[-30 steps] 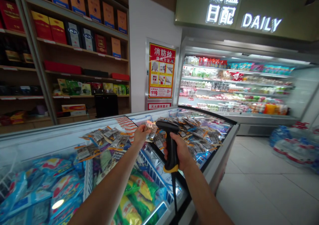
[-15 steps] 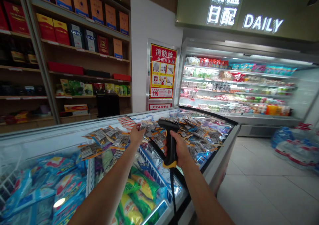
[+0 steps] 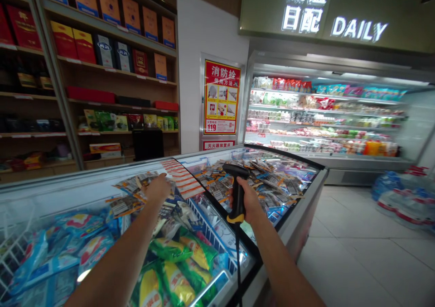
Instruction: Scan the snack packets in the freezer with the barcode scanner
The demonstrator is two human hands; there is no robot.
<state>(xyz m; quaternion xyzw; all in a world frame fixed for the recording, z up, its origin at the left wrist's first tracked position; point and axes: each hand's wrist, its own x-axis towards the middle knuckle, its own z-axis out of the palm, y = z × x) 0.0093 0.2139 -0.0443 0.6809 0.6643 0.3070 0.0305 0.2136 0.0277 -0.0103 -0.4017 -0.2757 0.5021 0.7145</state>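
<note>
My right hand (image 3: 249,198) grips the handle of a black and yellow barcode scanner (image 3: 238,193). The scanner is upright over the freezer's glass lid, and its cord hangs straight down. My left hand (image 3: 158,188) reaches over the left pile of small snack packets (image 3: 126,203). Its fingers are mostly hidden and blurred, so whether they hold a packet cannot be made out. A second, wider pile of the same flat packets (image 3: 273,180) lies on the glass to the right, behind the scanner.
The chest freezer (image 3: 302,216) holds yellow-green bags (image 3: 176,277), blue bags (image 3: 50,271) and wire baskets. A striped strip (image 3: 185,180) lies between the piles. Shelves of boxes (image 3: 112,1) stand behind; a dairy chiller (image 3: 322,121) and bundled water bottles (image 3: 404,203) are at right.
My left hand has moved left, from beside the scanner with a packet in its fingers to the left pile. The scanner has shifted slightly right in my right hand.
</note>
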